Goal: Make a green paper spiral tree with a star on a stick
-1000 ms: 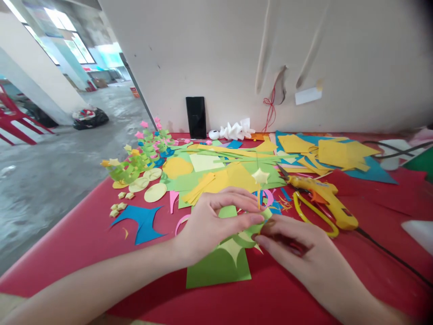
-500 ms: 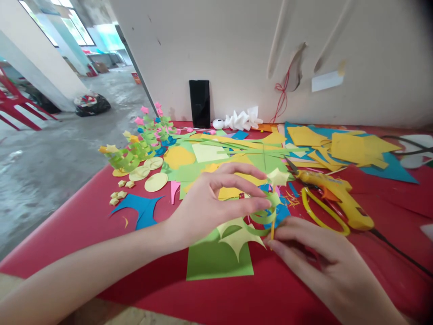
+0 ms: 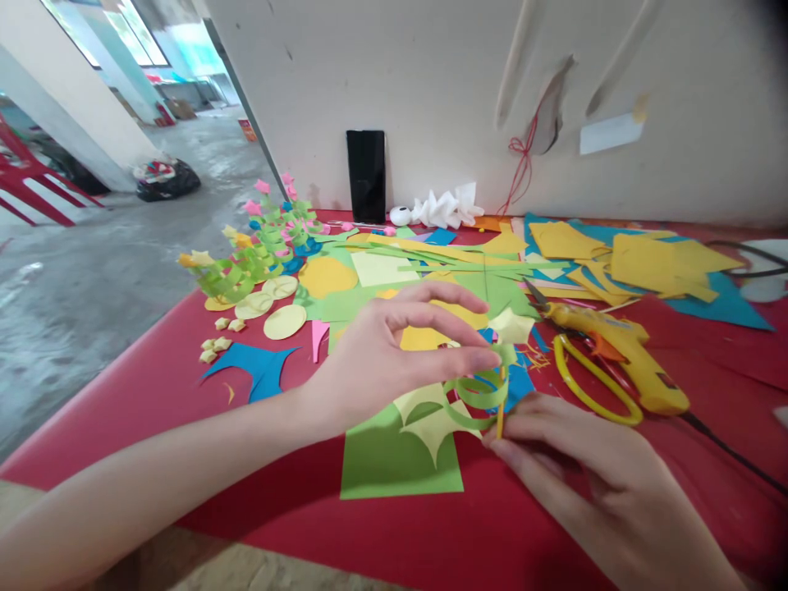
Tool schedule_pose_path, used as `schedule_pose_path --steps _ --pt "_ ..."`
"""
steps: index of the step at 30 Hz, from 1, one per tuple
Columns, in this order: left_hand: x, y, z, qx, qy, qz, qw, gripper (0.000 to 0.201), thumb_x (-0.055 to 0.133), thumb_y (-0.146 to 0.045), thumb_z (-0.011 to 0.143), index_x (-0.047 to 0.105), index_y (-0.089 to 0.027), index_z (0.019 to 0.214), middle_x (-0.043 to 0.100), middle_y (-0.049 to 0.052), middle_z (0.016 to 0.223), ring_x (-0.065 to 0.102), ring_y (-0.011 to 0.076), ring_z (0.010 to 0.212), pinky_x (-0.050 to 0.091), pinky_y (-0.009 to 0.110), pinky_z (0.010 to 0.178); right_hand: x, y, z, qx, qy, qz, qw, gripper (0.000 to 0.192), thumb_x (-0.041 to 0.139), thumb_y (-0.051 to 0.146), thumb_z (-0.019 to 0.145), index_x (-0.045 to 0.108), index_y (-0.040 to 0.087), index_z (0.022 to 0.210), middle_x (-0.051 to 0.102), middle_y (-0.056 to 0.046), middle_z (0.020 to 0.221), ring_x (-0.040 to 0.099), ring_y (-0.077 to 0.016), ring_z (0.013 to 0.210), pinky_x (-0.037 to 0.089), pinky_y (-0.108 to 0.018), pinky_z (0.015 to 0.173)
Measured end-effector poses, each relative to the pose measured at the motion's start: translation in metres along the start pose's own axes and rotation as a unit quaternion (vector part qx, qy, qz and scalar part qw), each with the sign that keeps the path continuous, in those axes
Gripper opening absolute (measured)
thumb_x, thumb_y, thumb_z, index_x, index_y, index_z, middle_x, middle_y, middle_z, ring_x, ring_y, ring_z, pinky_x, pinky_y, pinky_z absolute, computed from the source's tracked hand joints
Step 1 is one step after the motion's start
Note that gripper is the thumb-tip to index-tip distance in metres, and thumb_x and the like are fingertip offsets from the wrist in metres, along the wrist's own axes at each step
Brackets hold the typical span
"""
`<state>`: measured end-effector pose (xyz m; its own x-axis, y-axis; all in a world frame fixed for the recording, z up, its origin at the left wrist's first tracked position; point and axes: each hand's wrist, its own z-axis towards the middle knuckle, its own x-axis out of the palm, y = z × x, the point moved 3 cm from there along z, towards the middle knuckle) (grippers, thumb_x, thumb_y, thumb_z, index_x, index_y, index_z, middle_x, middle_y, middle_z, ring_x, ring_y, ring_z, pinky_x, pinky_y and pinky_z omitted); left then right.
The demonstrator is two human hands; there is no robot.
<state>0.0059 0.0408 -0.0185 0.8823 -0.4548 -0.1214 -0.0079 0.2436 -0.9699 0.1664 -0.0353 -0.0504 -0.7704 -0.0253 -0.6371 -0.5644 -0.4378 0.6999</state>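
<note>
Between my hands stands a thin yellow stick with a pale yellow paper star at its top. A light green paper strip curls in loops around and beside the stick. My left hand pinches the strip's upper end between thumb and finger, just below the star; its other fingers are bent and apart. Lower down, my right hand holds the stick's bottom end between thumb and fingertips. Under the loops lie pale yellow paper scraps and a green paper sheet.
A yellow glue gun and yellow-handled scissors lie right. Finished paper stems with stars stand left, near pale paper discs and a blue scrap. A black phone leans on the back panel.
The view has shifted slightly. Both hands keep their hold, and the green strip's loops now show a little more openly beside the stick.
</note>
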Motion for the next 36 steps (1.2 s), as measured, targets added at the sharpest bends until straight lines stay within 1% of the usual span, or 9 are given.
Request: schedule_pose_path --steps 6,12,21,27,33,36 --pt "0.0 0.0002 0.0005 0.005 0.0 0.001 1.0 0.006 0.07 -0.02 0.07 0.066 -0.02 0.067 0.061 0.0 0.103 0.051 0.0155 0.109 0.039 0.031 0.096 0.0001 0.0005 -0.0005 0.002 0.002 0.006 1.0 0.007 0.057 0.018 0.082 0.056 0.024 0.079 0.057 0.004 0.073 0.057 -0.0069 0.064 0.047 -0.013 0.057" --pt "0.0006 0.0004 -0.0005 0.0 -0.001 -0.006 1.0 0.007 0.069 -0.02 0.071 0.065 -0.019 0.066 0.061 0.002 0.103 0.05 0.0183 0.109 0.046 0.031 0.085 0.0013 -0.0009 0.001 0.001 0.008 0.011 1.0 0.008 0.055 0.016 0.083 0.056 0.023 0.078 0.056 0.003 0.072 0.056 -0.0075 0.064 0.047 -0.014 0.056" --pt "-0.0003 0.0004 -0.0008 0.019 -0.008 0.014 1.0 0.007 0.069 -0.019 0.072 0.064 -0.019 0.067 0.06 -0.001 0.099 0.052 0.0135 0.104 0.039 0.028 0.092 -0.0009 0.0004 -0.0004 -0.003 0.019 0.008 1.0 0.007 0.055 0.016 0.083 0.055 0.022 0.079 0.055 0.003 0.071 0.056 -0.0073 0.062 0.046 -0.014 0.054" --pt "0.0002 0.0012 -0.0006 0.019 -0.01 0.016 1.0 0.006 0.07 -0.021 0.071 0.064 -0.019 0.07 0.059 0.0 0.098 0.053 0.0139 0.103 0.04 0.028 0.092 0.0016 -0.001 -0.0018 -0.001 0.027 0.011 1.0 0.008 0.055 0.016 0.083 0.055 0.023 0.078 0.056 0.004 0.071 0.056 -0.007 0.062 0.046 -0.014 0.054" --pt "0.001 0.0011 -0.0015 0.022 -0.013 0.026 0.999 0.009 0.071 -0.022 0.069 0.064 -0.019 0.074 0.059 0.001 0.098 0.053 0.0148 0.101 0.038 0.03 0.093 0.0042 -0.0012 -0.0006 0.008 0.043 0.013 0.999 0.007 0.054 0.017 0.084 0.055 0.022 0.078 0.055 0.003 0.07 0.055 -0.0071 0.061 0.045 -0.015 0.053" --pt "0.0026 0.0017 -0.0023 0.024 -0.014 0.016 0.999 0.011 0.072 -0.021 0.068 0.063 -0.019 0.074 0.059 0.001 0.098 0.054 0.0148 0.099 0.04 0.03 0.09 0.005 -0.0012 -0.0019 0.0 0.044 0.019 0.999 0.007 0.054 0.017 0.083 0.055 0.022 0.078 0.054 0.003 0.069 0.054 -0.007 0.06 0.045 -0.015 0.052"
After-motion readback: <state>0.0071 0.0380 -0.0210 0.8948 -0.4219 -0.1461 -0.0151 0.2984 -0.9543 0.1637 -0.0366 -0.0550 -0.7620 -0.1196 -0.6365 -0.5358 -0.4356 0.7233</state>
